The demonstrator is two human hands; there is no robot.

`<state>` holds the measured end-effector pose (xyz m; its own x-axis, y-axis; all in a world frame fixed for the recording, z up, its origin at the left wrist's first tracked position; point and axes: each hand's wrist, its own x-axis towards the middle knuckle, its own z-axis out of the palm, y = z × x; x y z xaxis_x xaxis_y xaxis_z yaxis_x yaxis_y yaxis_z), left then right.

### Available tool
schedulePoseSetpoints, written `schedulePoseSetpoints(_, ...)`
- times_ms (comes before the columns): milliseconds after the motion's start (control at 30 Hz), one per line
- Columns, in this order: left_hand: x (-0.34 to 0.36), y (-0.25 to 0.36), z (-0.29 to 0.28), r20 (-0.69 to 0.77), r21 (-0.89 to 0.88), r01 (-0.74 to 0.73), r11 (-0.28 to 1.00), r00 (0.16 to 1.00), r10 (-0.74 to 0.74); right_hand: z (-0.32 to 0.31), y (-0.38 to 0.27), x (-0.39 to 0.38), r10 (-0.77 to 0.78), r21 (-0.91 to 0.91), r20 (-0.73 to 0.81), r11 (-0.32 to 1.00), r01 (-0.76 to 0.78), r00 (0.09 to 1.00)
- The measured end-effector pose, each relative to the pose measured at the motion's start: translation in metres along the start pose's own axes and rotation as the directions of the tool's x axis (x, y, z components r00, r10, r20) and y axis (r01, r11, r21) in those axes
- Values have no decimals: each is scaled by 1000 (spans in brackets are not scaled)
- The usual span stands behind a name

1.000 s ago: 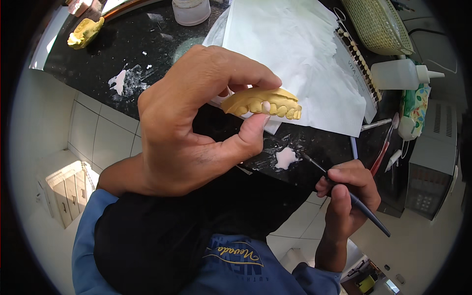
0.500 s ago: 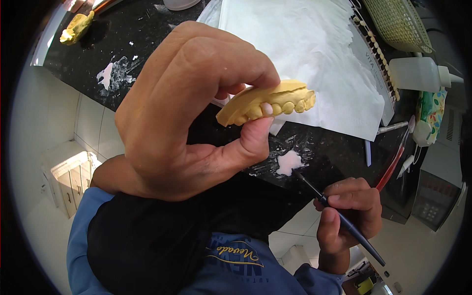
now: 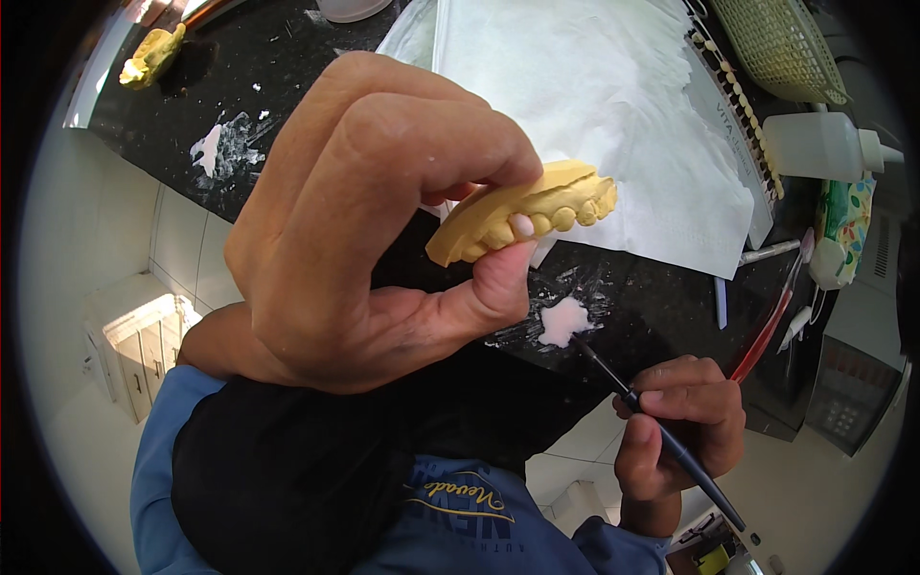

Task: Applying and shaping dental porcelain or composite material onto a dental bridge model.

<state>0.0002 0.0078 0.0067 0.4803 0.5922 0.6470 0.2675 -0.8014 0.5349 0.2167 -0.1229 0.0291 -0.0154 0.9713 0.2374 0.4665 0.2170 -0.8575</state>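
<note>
My left hand pinches a yellow dental cast between thumb and finger, held over the counter; one pale pinkish-white tooth stands out among its yellow teeth. My right hand grips a slim dark-handled brush in a closed hold. The brush tip rests at the lower right of a pink-white patch of paste on the black counter. Behind the cast lie white sheets of paper, their lower edge near the right of the cast.
On the black counter: another yellow cast, a white smear, a tub. Along the right: mesh basket, shade guide, squeeze bottle, floral pack, red-handled tool, grey appliance.
My right hand and brush have moved down and slightly right, bringing the tip onto the pink-white paste. The cast in my left hand has shifted rightward and tilted.
</note>
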Motion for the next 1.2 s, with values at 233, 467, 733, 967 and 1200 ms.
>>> schedulePoseSetpoints(233, -1, 0, 2, -26, 2, -6, 1000, 1000, 6, 2, 1, -6, -70, 168, -124, 982, 90, 990)
schedulePoseSetpoints(467, -4, -3, 5, -94, 58, -91, 994, 991, 97, 44, -19, 10, -109, -14, -316, 994, 110, 943)
schedulePoseSetpoints(733, -4, -4, 6, -113, 18, -103, 994, 988, 105, 43, -18, 20, -162, -104, -224, 984, 141, 961)
schedulePoseSetpoints(967, -4, -3, 6, -109, 13, -91, 996, 990, 92, 41, -16, 21, -179, -104, -177, 981, 163, 968)
schedulePoseSetpoints(1200, -5, -2, 5, -114, 12, -80, 997, 990, 81, 44, -17, 21, -173, -113, -195, 982, 153, 965)
